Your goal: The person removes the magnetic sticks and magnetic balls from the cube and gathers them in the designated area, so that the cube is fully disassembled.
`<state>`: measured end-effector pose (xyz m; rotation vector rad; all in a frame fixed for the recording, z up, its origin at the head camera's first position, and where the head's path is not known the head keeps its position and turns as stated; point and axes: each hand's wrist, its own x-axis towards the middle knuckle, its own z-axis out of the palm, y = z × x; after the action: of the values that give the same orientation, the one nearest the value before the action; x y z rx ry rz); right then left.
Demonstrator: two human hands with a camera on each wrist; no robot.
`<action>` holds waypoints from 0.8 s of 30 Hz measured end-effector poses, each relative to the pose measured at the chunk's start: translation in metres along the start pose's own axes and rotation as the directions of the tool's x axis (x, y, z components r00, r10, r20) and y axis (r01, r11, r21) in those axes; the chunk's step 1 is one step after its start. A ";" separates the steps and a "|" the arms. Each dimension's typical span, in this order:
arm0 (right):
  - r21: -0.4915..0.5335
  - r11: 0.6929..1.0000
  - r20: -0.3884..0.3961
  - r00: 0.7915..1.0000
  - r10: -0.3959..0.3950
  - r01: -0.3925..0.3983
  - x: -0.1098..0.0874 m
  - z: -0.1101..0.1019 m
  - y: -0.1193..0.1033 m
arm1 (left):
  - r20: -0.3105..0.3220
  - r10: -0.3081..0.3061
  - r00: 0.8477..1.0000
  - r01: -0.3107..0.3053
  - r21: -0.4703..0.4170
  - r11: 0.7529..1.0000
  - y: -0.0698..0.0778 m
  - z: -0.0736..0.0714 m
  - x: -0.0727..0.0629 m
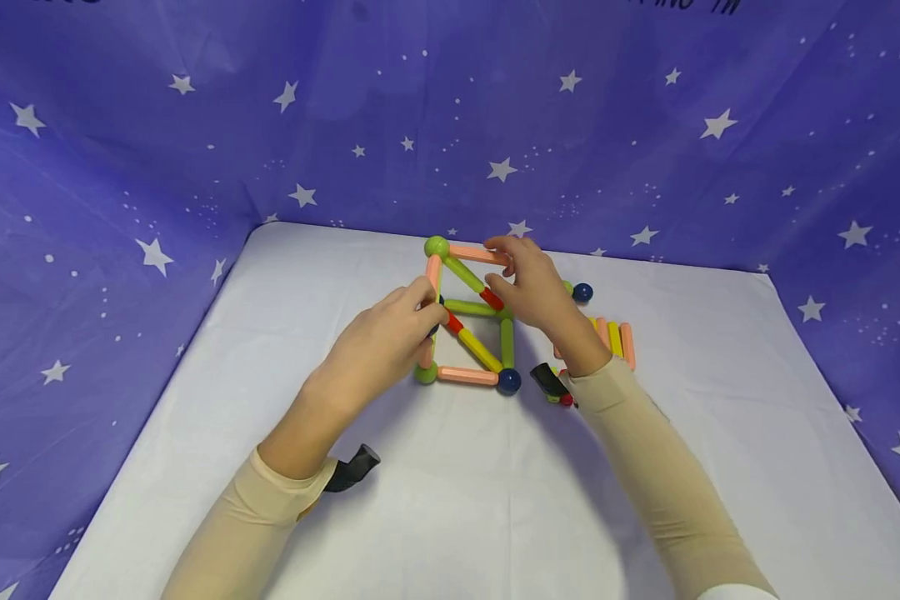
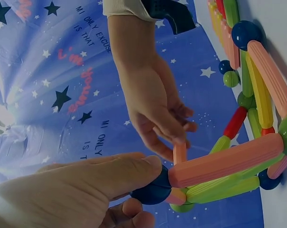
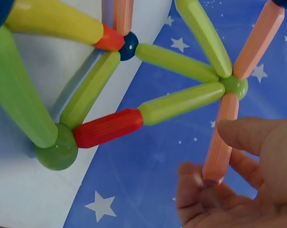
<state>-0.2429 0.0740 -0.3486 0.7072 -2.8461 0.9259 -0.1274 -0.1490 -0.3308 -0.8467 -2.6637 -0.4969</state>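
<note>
A frame of magnetic rods and balls stands on the white table, with a dark blue ball and a pink rod along its near bottom edge. My left hand holds the frame's near upper corner, thumb and fingers pinching another dark blue ball. At the far upper corner is a green ball, from which a pink rod sticks out to the right. My right hand grips that rod between thumb and fingers; the rod's outer end is free. Red-and-green and red-and-yellow diagonals cross the frame's sides.
Right of the frame lies a row of loose pink and yellow rods, partly behind my right wrist. A loose dark blue ball sits farther back. Small red and green pieces show under the right wrist camera. A purple star-patterned cloth hangs behind the table.
</note>
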 end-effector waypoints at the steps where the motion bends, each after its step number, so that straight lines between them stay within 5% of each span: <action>1: -0.004 1.000 -0.005 1.000 -0.012 0.012 0.000 0.001 -0.001 | 0.001 0.001 1.000 -0.001 0.000 1.000 0.000 0.000 0.000; 7: -0.013 0.996 -0.021 0.995 -0.094 0.093 -0.008 0.004 -0.005 | 0.013 0.002 1.000 -0.002 -0.005 1.000 0.003 0.000 0.001; 15: -0.063 0.978 0.148 0.971 -0.189 0.200 -0.021 0.017 -0.006 | 0.021 -0.025 0.999 0.026 -0.015 1.000 0.002 -0.002 0.001; 18: -0.053 0.980 0.175 0.968 -0.180 0.192 -0.031 0.022 -0.001 | 0.018 -0.025 1.000 0.025 -0.024 0.999 0.003 -0.001 0.000; 24: -0.064 0.992 0.110 0.989 -0.104 0.112 -0.061 0.019 0.021 | 0.027 -0.032 0.999 0.032 -0.021 0.999 0.005 -0.002 0.001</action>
<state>-0.1968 0.1026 -0.3879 0.9186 -2.8800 0.7927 -0.1250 -0.1456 -0.3275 -0.8235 -2.7046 -0.5262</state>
